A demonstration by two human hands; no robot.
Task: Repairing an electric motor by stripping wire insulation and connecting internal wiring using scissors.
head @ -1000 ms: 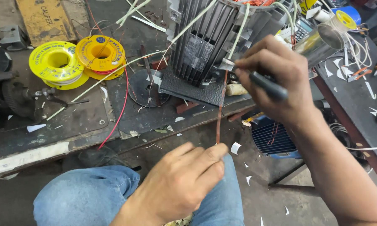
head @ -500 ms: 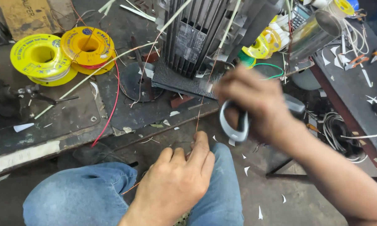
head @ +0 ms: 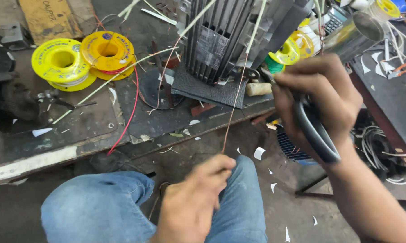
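Observation:
My left hand (head: 196, 198) pinches the lower end of a thin copper wire (head: 232, 110) just above my knee. The wire runs up to the dark finned motor housing (head: 221, 40) on the workbench. My right hand (head: 317, 96) holds scissors with grey handles (head: 313, 130); their blades point toward the wire near the motor's base and are mostly hidden behind my fingers. Pale sleeved wire leads (head: 122, 74) stick out of the motor toward the left.
Two yellow wire spools (head: 83, 56) sit at the bench's back left, with a red wire (head: 128, 114) trailing over the bench edge (head: 45, 157). More spools (head: 293, 47), a shiny metal cylinder (head: 351, 36) and loose cables lie at the right. White paper scraps litter the floor.
My right hand rose with the scissors from near the wire's middle to the motor's base. My left hand closed from flat on my knee to pinching the wire's end.

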